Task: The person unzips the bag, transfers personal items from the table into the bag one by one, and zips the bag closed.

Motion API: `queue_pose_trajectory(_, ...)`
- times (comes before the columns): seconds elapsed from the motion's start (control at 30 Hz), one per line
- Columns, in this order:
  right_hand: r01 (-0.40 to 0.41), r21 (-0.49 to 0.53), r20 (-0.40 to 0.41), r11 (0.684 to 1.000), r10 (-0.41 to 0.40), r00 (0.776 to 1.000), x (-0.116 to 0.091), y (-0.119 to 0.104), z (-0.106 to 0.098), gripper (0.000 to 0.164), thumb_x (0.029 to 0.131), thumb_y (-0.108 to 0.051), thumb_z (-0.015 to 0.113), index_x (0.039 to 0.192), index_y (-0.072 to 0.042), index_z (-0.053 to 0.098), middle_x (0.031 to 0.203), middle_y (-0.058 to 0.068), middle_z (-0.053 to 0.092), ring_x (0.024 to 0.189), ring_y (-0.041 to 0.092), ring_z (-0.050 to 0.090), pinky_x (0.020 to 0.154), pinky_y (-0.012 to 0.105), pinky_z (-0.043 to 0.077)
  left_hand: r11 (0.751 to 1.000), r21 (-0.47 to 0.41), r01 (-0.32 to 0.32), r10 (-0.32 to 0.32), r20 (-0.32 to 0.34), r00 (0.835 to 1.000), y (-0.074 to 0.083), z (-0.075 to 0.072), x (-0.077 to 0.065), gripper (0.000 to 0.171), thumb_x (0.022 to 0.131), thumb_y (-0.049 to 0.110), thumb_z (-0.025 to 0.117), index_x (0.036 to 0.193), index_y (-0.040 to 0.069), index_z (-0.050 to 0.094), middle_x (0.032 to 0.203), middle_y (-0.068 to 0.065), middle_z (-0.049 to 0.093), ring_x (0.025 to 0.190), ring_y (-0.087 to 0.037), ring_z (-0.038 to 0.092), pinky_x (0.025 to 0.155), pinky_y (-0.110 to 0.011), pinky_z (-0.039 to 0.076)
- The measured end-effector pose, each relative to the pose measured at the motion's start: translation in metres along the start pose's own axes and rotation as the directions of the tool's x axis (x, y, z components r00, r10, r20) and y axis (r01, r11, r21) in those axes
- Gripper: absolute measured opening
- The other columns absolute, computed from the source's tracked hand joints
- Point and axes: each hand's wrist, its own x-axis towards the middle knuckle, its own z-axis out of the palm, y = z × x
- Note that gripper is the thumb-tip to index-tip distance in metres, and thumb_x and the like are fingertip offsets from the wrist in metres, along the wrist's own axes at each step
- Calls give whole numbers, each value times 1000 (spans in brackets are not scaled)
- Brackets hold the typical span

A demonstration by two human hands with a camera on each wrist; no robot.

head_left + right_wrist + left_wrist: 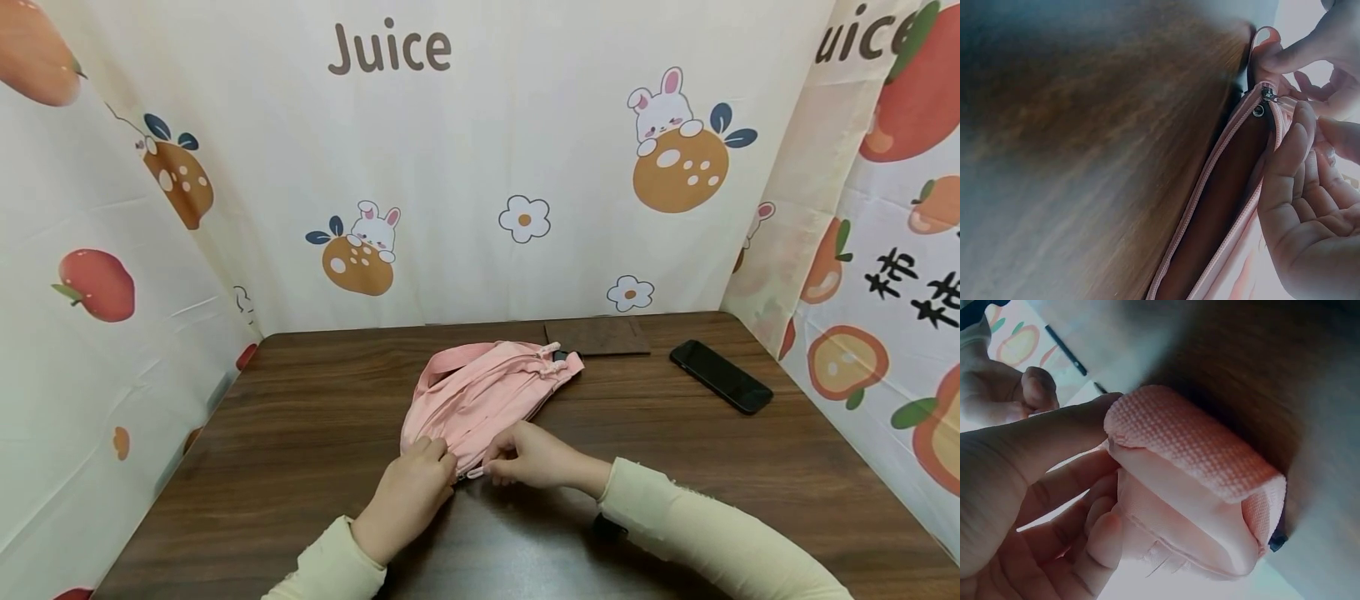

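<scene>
Wooden counter [285, 450] is bearing one pink bag [487, 392] near middle, one black phone [722, 377] at right. Your left hand [411, 493] is gripping bag's near end; your right hand [538, 456] is pinching one zipper pull [476, 472] there; one zipper [1201, 181] is gaping.

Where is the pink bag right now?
In the head view, the pink bag lies near the middle of the wooden table, left of the black phone, its near end at the left hand and right hand.
</scene>
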Motion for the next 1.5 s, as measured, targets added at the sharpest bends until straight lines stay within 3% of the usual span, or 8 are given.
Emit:
queue_pose_trajectory(0.27,-10,-3,-5,1000,10,1000,-2,1,-2,15,91,-7,64,82,4,70,67,10,68,60,-1,57,57,18,50,999,46,-13,15,-55,998,1,3,0,20,68,13,82,68,13,62,71,1,53,70,-16,52,50,-26,46)
queue_pose_trajectory(0.67,-7,-143,-75,990,-3,997,-2,15,-9,13,90,-12,67,79,-6,71,64,-3,64,58,-4,52,55,18,46,986,-163,39,-47,-46,998,-7,0,-2,29,67,9,83,64,18,55,68,7,49,65,-12,53,53,-25,44)
queue_pose_trajectory(0.8,-16,-148,-95,989,2,995,-2,14,-12,11,89,-10,67,80,-6,71,65,-2,65,59,-4,54,56,18,47,961,-258,101,-104,0,995,-11,1,-2,28,67,7,81,65,20,56,65,10,45,62,-6,46,54,-21,40)
queue_pose_trajectory(0.93,-20,-142,-120,990,3,993,-3,18,-18,11,90,-9,66,81,-4,70,65,0,66,59,-4,55,56,19,47,919,-358,163,-156,49,987,-16,1,-3,27,66,2,78,66,19,57,64,11,46,62,-1,40,57,-17,38)
queue_pose_trajectory(1.17,-84,-99,-155,992,68,986,-6,28,-31,11,92,-10,65,85,-2,71,70,3,67,61,1,57,56,21,49,854,-465,233,-213,96,972,-20,1,-6,26,69,-2,78,68,16,60,67,7,55,63,-2,51,59,-18,44)
queue_pose_trajectory(1.37,-55,25,-76,998,56,996,-8,29,-32,15,93,-10,64,88,3,69,73,9,68,64,6,60,58,22,51,866,-447,224,-212,79,974,-18,1,-6,23,69,0,79,69,17,62,67,9,53,64,-2,47,60,-17,42)
queue_pose_trajectory(1.5,-46,93,-40,995,50,998,-8,28,-30,16,93,-9,63,89,5,68,74,11,69,65,9,61,60,22,52,880,-428,206,-215,28,976,-15,2,-4,21,69,1,79,71,17,65,67,10,52,65,-2,45,61,-18,41)
